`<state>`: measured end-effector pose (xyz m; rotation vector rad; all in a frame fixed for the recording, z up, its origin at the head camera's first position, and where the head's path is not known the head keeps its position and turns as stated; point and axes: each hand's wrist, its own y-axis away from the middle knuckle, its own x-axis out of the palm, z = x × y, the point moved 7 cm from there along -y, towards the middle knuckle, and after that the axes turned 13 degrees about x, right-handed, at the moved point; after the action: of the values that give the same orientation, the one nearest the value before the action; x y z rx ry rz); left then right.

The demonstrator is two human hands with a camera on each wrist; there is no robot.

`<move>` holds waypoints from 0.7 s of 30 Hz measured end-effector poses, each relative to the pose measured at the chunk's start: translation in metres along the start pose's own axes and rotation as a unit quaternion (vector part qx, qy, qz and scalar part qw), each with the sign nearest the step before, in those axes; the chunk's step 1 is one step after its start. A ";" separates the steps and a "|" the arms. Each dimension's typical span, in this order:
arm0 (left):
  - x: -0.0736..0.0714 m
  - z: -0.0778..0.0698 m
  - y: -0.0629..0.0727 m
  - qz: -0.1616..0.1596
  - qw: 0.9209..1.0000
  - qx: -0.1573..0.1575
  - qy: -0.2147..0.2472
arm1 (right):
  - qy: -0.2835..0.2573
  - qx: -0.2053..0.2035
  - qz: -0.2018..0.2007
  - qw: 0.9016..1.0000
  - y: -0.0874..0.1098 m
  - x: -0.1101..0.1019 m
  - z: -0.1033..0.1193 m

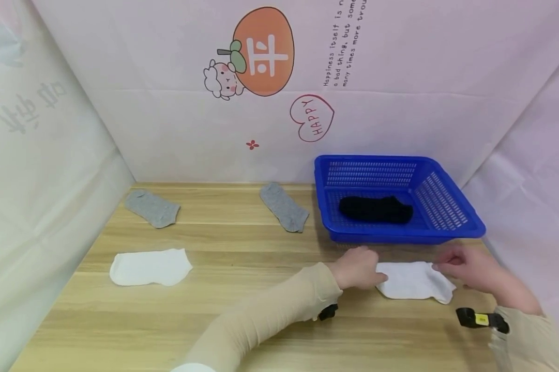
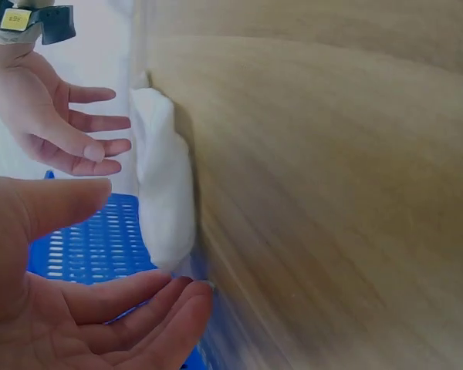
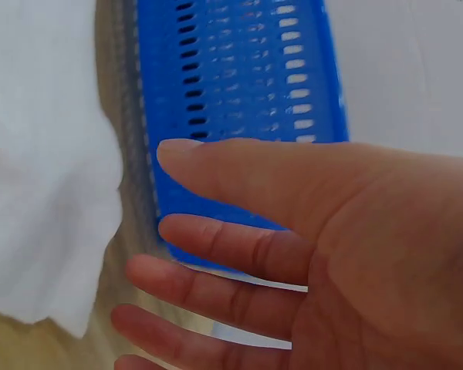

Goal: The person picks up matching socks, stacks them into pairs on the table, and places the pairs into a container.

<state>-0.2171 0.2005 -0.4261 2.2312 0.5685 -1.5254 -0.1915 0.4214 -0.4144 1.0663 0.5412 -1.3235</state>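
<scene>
A white ankle sock [image 1: 414,281] lies flat on the wooden table between the two hands, just in front of the blue basket. My left hand [image 1: 357,267] is at its left end. In the left wrist view the thumb and fingers [image 2: 147,316] stand apart, with fingertips right by the end of the sock [image 2: 167,185]. At the sock's right end is my right hand [image 1: 470,266]. Its fingers [image 3: 224,289] are spread and loosely extended beside the cloth in the right wrist view, with nothing between them and the thumb.
Behind the hands stands the blue plastic basket [image 1: 405,239], holding black socks [image 1: 376,209]. Another white sock [image 1: 150,267] lies at the left of the wooden table [image 1: 242,299]. Grey socks lie farther back, one left [image 1: 152,208] and one near the middle [image 1: 284,206]. Printed cloth walls [image 1: 177,129] enclose the table.
</scene>
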 end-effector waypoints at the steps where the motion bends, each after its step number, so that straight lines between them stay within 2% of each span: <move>1: 0.000 0.000 -0.001 0.000 1.000 -0.002 -0.005 | 0.001 0.005 0.001 1.000 -0.001 0.001 -0.003; 6: -0.001 -0.001 -0.003 -0.003 1.000 -0.011 -0.011 | -0.006 0.039 0.016 0.999 -0.006 0.006 -0.016; 9: 0.000 -0.001 -0.004 -0.002 1.000 -0.016 -0.014 | -0.007 0.045 0.023 0.999 -0.009 0.010 -0.020; 13: 0.007 0.003 -0.007 0.006 1.000 -0.023 -0.014 | -0.005 0.045 0.029 0.999 -0.012 0.015 -0.020; 18: 0.012 0.008 -0.011 0.013 0.999 -0.034 -0.023 | -0.015 0.070 0.043 0.997 -0.013 0.020 -0.017; 21: 0.014 0.010 -0.014 0.015 0.999 -0.033 -0.029 | -0.019 0.071 0.040 0.997 -0.013 0.022 -0.016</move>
<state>-0.2280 0.2089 -0.4436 2.1298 0.5589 -1.5285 -0.1952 0.4253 -0.4437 1.1646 0.3779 -1.3244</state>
